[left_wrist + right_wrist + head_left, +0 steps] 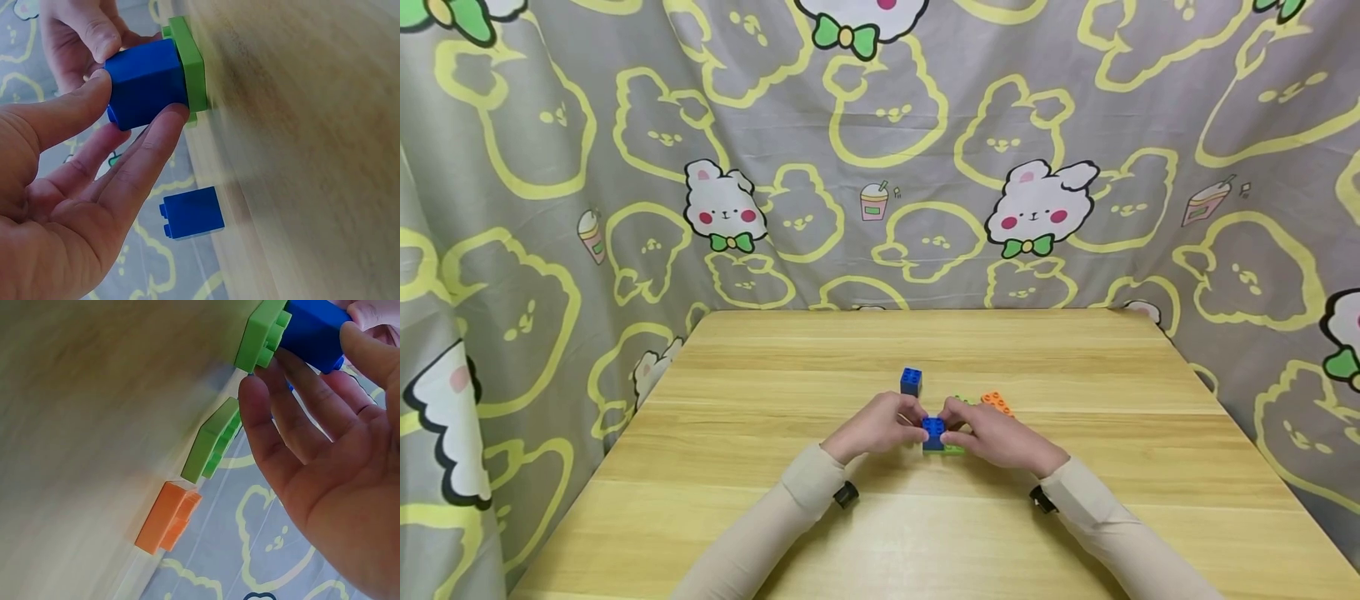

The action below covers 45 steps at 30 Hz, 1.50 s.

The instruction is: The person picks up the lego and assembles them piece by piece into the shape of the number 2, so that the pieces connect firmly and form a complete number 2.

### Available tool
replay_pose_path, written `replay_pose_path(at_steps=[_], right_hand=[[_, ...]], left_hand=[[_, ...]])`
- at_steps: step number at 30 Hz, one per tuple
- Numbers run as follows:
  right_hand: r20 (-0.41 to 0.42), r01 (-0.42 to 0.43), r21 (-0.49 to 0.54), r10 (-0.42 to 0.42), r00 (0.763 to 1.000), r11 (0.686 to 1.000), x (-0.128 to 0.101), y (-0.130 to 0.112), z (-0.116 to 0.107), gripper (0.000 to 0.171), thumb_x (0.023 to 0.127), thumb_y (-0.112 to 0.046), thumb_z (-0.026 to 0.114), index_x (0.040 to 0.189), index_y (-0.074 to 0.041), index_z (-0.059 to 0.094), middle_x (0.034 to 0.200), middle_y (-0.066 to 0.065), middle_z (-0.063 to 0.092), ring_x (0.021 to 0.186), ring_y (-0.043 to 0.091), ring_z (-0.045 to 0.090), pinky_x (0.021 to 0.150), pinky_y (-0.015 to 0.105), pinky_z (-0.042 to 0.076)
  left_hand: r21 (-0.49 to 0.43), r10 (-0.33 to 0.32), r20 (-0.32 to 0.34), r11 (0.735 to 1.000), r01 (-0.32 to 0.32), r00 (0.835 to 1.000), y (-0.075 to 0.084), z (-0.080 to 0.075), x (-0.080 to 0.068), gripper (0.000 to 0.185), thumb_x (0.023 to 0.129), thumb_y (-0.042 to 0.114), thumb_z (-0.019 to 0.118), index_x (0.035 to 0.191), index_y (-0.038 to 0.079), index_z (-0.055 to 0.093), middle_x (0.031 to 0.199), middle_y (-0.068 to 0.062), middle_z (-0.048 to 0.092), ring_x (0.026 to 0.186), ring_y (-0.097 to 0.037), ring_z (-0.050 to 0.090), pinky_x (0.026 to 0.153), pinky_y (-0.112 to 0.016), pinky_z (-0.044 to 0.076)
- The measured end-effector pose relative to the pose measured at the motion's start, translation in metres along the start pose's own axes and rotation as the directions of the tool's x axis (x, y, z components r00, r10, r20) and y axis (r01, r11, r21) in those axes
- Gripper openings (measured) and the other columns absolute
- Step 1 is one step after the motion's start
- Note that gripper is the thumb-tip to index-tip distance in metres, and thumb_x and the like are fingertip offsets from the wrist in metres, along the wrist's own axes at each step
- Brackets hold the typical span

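A tall blue toy brick stands on one end of a flat green brick, over the wooden table. Several studs of the green brick show to the right of it. My left hand pinches the blue brick, thumb on its upper edge and fingertips low on its side, as the left wrist view shows. From the other side my right hand also holds the blue brick between thumb and fingers. Its index finger reaches down near the green brick.
Behind my left hand a second tall blue brick stands upright on the table. Beyond my right hand lie another green brick and an orange brick. A patterned grey curtain hangs around the table's back and sides.
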State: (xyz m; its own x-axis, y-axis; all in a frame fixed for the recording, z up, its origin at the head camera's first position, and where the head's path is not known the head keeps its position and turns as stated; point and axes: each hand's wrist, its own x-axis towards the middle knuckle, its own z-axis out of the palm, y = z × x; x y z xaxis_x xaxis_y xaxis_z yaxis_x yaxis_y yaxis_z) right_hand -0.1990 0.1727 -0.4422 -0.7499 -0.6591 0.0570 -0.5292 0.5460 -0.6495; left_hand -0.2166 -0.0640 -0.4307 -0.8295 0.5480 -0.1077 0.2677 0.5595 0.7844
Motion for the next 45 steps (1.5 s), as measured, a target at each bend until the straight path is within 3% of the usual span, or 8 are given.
replay_pose_path(at_steps=[28, 38, 45], right_hand=[[0.007, 0.006, -0.015, -0.006, 1.000, 1.000, 0.0005, -0.0015, -0.0001, 0.011, 0.104, -0.026, 0.061, 0.110, -0.018, 0.057, 0.116, -0.002, 0.074, 0.110, 0.018, 0.070, 0.094, 0.042, 0.057], [-0.004, -0.019, 0.005, 0.019, 1.000, 1.000, -0.0002, -0.0021, -0.0004, 0.012, 0.103, -0.028, 0.063, 0.111, -0.019, 0.059, 0.114, -0.003, 0.073, 0.108, 0.017, 0.070, 0.095, 0.044, 0.057], [-0.009, -0.058, -0.008, 0.058, 0.998, 0.998, -0.0002, -0.0035, 0.0024, 0.013, 0.103, -0.028, 0.064, 0.113, -0.022, 0.059, 0.113, -0.008, 0.073, 0.107, 0.012, 0.069, 0.094, 0.038, 0.057]], left_hand=[[-0.008, -0.003, 0.005, 1.000, 0.003, 1.000, -0.0004, -0.0002, 0.0005, 0.013, 0.091, 0.014, 0.079, 0.100, 0.010, 0.072, 0.094, 0.001, 0.072, 0.087, -0.013, 0.068, 0.078, -0.032, 0.057], [-0.013, -0.015, 0.014, 1.000, 0.015, 1.000, -0.0013, -0.0005, -0.0001, 0.015, 0.091, 0.016, 0.079, 0.103, 0.011, 0.070, 0.098, 0.000, 0.072, 0.098, -0.021, 0.072, 0.085, -0.036, 0.059], [-0.021, 0.003, 0.032, 1.000, -0.002, 0.999, -0.0014, -0.0009, -0.0011, 0.018, 0.092, 0.016, 0.078, 0.106, 0.009, 0.069, 0.101, -0.002, 0.072, 0.099, -0.022, 0.072, 0.084, -0.034, 0.059]])
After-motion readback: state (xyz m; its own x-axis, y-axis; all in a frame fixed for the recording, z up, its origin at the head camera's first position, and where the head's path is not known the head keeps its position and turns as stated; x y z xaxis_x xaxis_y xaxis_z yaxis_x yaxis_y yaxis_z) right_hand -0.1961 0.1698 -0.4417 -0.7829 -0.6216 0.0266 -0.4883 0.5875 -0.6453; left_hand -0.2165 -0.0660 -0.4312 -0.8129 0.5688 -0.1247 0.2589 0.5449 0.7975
